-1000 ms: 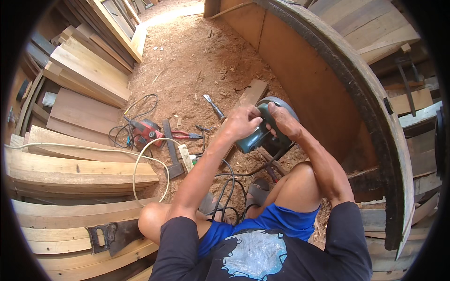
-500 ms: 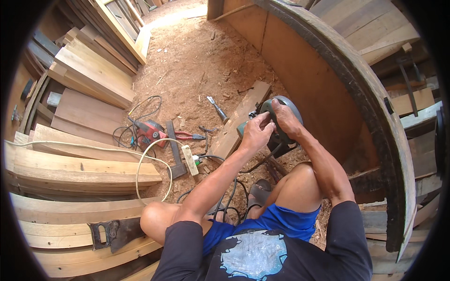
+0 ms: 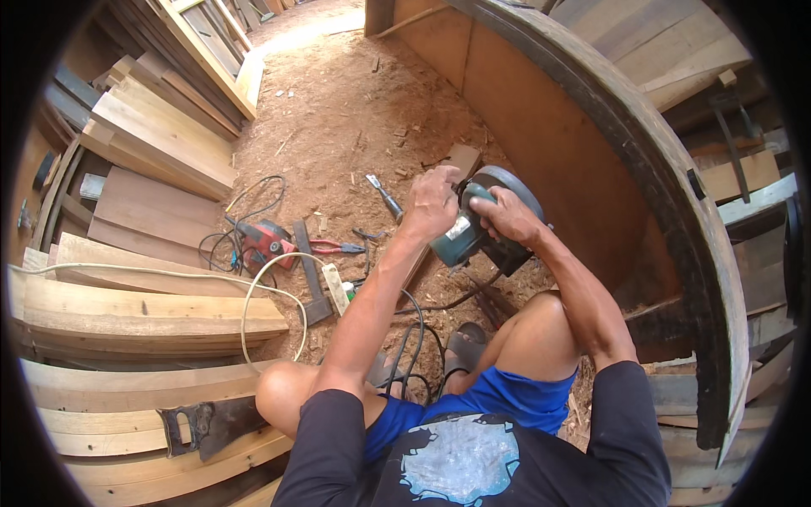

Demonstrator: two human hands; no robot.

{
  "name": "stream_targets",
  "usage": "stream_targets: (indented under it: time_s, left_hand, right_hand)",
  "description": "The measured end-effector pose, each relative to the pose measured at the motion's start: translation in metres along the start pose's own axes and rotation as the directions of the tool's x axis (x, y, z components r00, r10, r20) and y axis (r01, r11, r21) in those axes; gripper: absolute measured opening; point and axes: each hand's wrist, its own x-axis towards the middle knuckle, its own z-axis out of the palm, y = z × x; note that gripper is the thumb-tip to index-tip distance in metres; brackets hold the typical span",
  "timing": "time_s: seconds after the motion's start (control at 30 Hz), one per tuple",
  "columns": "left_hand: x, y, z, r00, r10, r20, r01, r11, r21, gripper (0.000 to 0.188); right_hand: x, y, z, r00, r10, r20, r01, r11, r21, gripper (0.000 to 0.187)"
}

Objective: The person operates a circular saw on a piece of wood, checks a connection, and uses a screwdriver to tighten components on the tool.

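A green circular saw (image 3: 461,242) with a round guard is held over a wooden plank (image 3: 464,158) lying on the ground. My right hand (image 3: 514,216) wraps round the saw's handle. At the saw's left side is my left hand (image 3: 432,201), its fingers stretched forward; whether it touches the saw I cannot tell. A dark cable (image 3: 460,302) runs from the saw toward my feet. Just beyond my left wrist, a chisel (image 3: 385,199) lies on the sawdust.
To my left lie a red power tool (image 3: 269,243), a hammer (image 3: 312,275), red-handled pliers (image 3: 335,247) and a white power strip (image 3: 335,289). A handsaw (image 3: 211,426) rests on stacked boards (image 3: 144,308). A large curved wooden panel (image 3: 574,144) stands at my right.
My left hand has moved up and left along the saw, its fingers going from bent to stretched. The saw has turned in my right hand, showing more of its green body.
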Motion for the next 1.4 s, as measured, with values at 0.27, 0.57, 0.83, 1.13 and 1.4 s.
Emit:
stream_targets:
  time_s: [0.27, 0.57, 0.83, 1.13, 1.4]
  left_hand:
    - [-0.008, -0.039, 0.016, 0.973, 0.12, 0.198, -0.153, 0.976, 0.157, 0.052]
    - [-0.008, -0.067, 0.022, 0.949, -0.143, 0.282, 0.077, 0.97, 0.231, 0.049]
    - [0.002, -0.062, 0.023, 0.964, -0.146, 0.22, 0.087, 0.962, 0.257, 0.043]
    - [0.008, -0.051, 0.019, 0.98, 0.023, 0.198, -0.087, 0.944, 0.319, 0.053]
    - [0.012, -0.042, 0.008, 0.984, 0.022, 0.175, -0.082, 0.936, 0.342, 0.048]
  right_hand:
    - [0.017, 0.01, 0.01, 0.99, 0.059, 0.127, -0.017, 0.951, -0.31, 0.027]
    - [0.04, 0.013, 0.022, 0.983, 0.003, 0.183, 0.11, 0.788, -0.606, 0.044]
    - [0.047, 0.012, 0.025, 0.995, -0.01, 0.101, 0.083, 0.654, -0.752, 0.053]
    - [0.033, -0.008, 0.035, 0.997, -0.044, -0.069, -0.026, 0.632, -0.774, 0.056]
    - [0.017, -0.016, 0.01, 0.995, -0.024, 0.095, 0.063, 0.896, -0.44, 0.059]
